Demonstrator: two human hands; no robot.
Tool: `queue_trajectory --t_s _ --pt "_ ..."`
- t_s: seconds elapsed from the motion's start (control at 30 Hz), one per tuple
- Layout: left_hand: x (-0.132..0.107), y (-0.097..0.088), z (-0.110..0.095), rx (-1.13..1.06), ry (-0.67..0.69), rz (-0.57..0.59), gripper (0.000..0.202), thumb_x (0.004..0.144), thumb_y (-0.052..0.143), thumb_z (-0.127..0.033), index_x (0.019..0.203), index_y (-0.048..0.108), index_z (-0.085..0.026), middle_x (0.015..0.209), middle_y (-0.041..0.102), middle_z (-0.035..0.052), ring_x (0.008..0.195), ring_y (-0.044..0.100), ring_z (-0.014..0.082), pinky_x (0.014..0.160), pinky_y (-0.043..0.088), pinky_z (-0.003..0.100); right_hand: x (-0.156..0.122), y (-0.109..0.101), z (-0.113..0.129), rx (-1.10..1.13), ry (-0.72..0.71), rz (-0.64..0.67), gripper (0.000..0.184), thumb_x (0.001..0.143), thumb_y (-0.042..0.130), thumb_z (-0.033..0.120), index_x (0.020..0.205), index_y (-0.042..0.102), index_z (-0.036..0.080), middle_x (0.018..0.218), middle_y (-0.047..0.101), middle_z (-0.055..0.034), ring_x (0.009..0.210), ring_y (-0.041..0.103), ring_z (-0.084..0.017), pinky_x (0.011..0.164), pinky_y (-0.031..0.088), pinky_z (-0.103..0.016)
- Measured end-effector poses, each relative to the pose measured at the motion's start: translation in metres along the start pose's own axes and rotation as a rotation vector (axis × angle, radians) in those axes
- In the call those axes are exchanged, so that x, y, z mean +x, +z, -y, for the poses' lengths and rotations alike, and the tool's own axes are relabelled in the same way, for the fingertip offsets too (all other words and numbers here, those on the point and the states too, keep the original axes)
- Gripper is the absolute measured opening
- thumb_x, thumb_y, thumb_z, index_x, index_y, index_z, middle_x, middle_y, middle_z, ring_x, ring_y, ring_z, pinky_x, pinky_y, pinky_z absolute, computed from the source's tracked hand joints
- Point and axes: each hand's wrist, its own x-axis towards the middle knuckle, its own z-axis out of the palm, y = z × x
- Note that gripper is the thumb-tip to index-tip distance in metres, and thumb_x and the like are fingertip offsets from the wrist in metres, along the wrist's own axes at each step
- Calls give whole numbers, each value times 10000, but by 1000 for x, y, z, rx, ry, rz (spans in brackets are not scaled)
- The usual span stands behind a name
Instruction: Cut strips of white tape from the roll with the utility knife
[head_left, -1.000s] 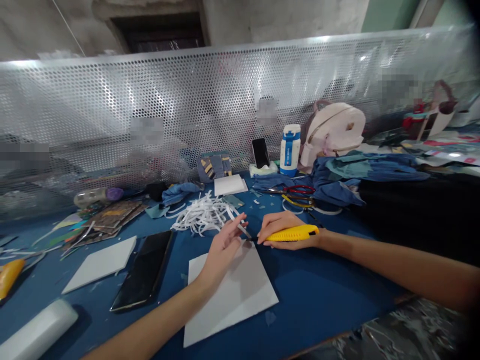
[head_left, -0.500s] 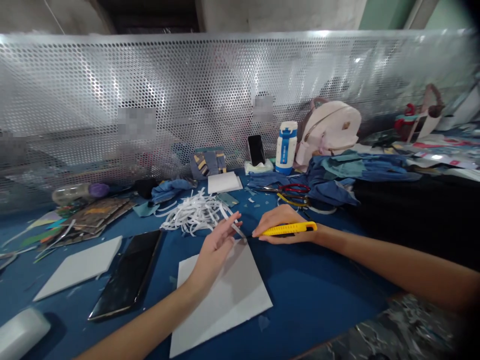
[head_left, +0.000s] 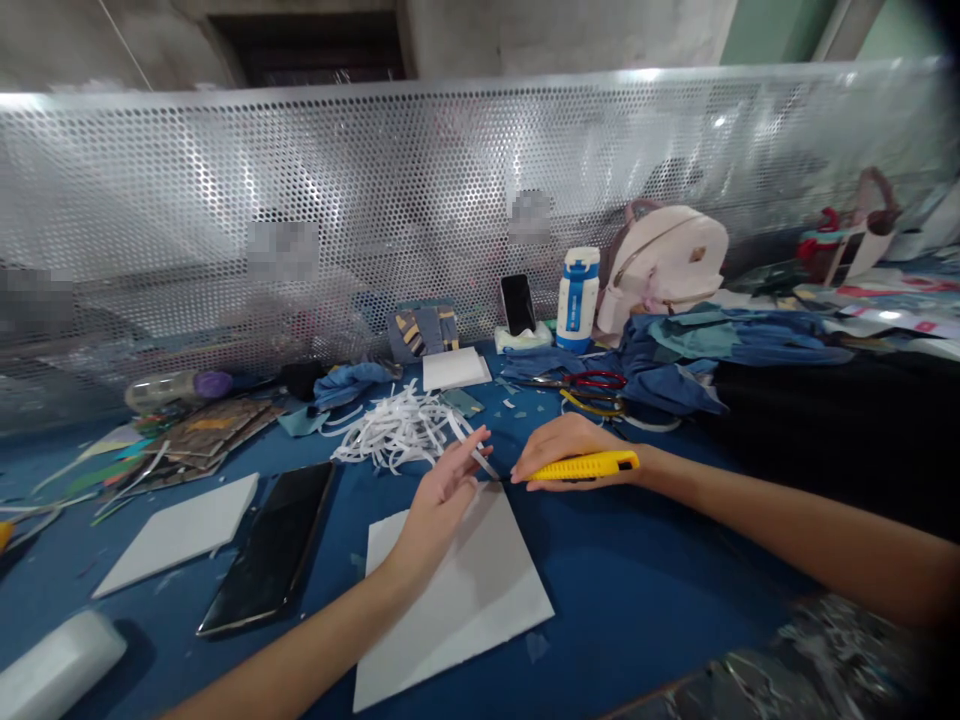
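My right hand [head_left: 559, 447] is closed around a yellow utility knife [head_left: 589, 466]; its tip end points left, and the blade is hidden by my fingers. Beside it, my left hand [head_left: 444, 490] reaches over a flat white board [head_left: 469, 600] with its fingers partly extended. A thin white strip [head_left: 487, 466] runs from the heap of white strips [head_left: 390, 428] past my left fingers, which appear to hold it. The strip's end lies at the board's far corner, close to my right fingertips.
Left of the board lie a large black phone [head_left: 274, 550] and another white board [head_left: 184, 530]. Behind the strips are white cards [head_left: 454, 370], scissors with red handles [head_left: 592, 380], an upright phone [head_left: 517, 304], a bottle [head_left: 577, 300] and a backpack [head_left: 667, 270]. A perforated metal partition [head_left: 337, 200] closes the back.
The view has shifted slightly, so things sit a little further right and lower. Both hands keep nearly the same pose, and the knife stays in my right hand.
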Motion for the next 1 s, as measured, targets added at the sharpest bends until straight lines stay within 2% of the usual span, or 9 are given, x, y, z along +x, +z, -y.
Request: queue_trajectory --t_s 0.43,0.7,0.87,1.0 --pt "0 0 1 10 15 22 492 921 583 -341 1408 562 -274 1515 476 74 1359 484 305 1172 317 476 0 -10 6 0 39 73 262 913 686 228 1171 721 198 1007 771 -89 948 724 -169 851 558 -260" --pt "1 0 -1 -21 3 33 491 907 612 -309 1396 575 -277 1496 499 79 1363 479 312 1160 338 478 1 -6 9 -5 36 -3 216 901 701 226 1109 749 194 957 777 -80 883 724 -158 816 568 -252" --pt "1 -1 0 -62 -5 35 507 910 610 -332 1413 555 -297 1509 485 74 1363 481 308 1165 336 487 5 -6 9 39 94 -76 180 888 715 212 1055 767 169 936 777 -89 848 728 -155 771 576 -244" --pt "1 -1 1 -78 -9 35 508 907 615 -328 1411 558 -294 1509 485 74 1369 475 306 1179 313 489 6 -9 11 18 123 -81 167 888 714 229 1030 774 164 922 778 -78 827 732 -151 753 578 -230"
